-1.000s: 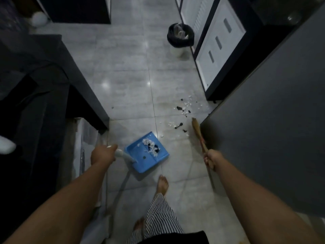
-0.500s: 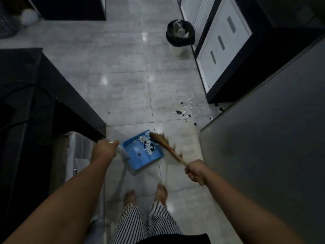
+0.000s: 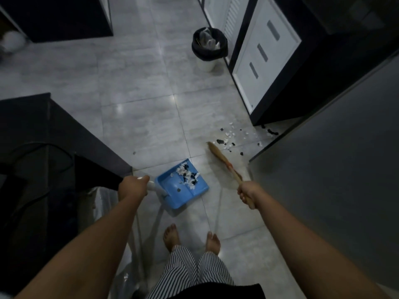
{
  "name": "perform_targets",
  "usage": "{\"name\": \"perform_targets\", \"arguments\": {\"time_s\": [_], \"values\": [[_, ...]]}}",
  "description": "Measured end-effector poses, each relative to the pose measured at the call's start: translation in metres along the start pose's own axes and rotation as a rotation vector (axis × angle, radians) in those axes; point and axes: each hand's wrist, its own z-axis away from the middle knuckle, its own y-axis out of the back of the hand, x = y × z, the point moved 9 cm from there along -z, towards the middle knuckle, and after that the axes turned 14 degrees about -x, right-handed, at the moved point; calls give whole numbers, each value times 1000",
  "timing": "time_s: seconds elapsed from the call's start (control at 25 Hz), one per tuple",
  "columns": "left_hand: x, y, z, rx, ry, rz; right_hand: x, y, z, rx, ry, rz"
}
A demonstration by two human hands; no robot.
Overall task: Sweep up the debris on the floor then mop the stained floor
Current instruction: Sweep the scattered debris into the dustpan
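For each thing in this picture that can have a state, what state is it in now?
dustpan: on the floor, partly filled with scraps
broom: tip beside the loose debris
debris: scattered on the floor, unswept
trash bin: upright, lined, holding rubbish
left hand: closed on the dustpan handle
right hand: closed on the broom handle

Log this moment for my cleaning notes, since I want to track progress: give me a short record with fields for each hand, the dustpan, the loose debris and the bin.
left hand: grips the white handle of the dustpan
right hand: grips the broom, bristle tip next to the loose debris
dustpan: blue, on the floor, holds white and black scraps
loose debris: scattered on the tiles near the dark cabinet corner, not yet swept up
bin: black liner, stands farther off by the cabinet
mopping: not begun; no mop in view
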Motion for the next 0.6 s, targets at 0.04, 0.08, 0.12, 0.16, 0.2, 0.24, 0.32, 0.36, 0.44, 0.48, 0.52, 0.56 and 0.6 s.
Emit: {"name": "perform_targets", "arguments": {"time_s": [0.04,0.08,0.12,0.16,0.2,0.24,0.32,0.36,0.44,0.48,0.52,0.56,0.6], "values": [[1,5,-5,1,-9,-12,-5,-10,-5,7,4,14],[1,9,-9,-1,-14,-25,-7,-23,-9,4,-1,32],[0,12,-14,-4,-19,-42,-6,-37,-11,-9,-15,48],[0,14,-19,-11,-22,-60,-1,-51,-12,-31,-35,59],[-1,15,-23,-12,-28,-79,5,-64,-11,-59,-58,73],[-2,18,-27,-7,-34,-98,12,-75,-8,-88,-78,89],[-4,24,-32,1,-38,-127,26,-90,1,-151,-105,95],[-5,26,-34,-6,-41,-139,32,-93,7,-182,-107,75],[-6,29,-35,-28,-44,-161,37,-87,19,-216,-97,6],[-6,30,-35,-41,-43,-169,39,-78,25,-213,-87,-30],[-6,31,-35,-54,-40,-176,42,-68,30,-199,-75,-62],[-6,32,-33,-67,-39,-189,46,-57,35,-181,-63,-93],[-5,32,-32,-76,-38,-206,51,-46,38,-167,-54,-130]]}}
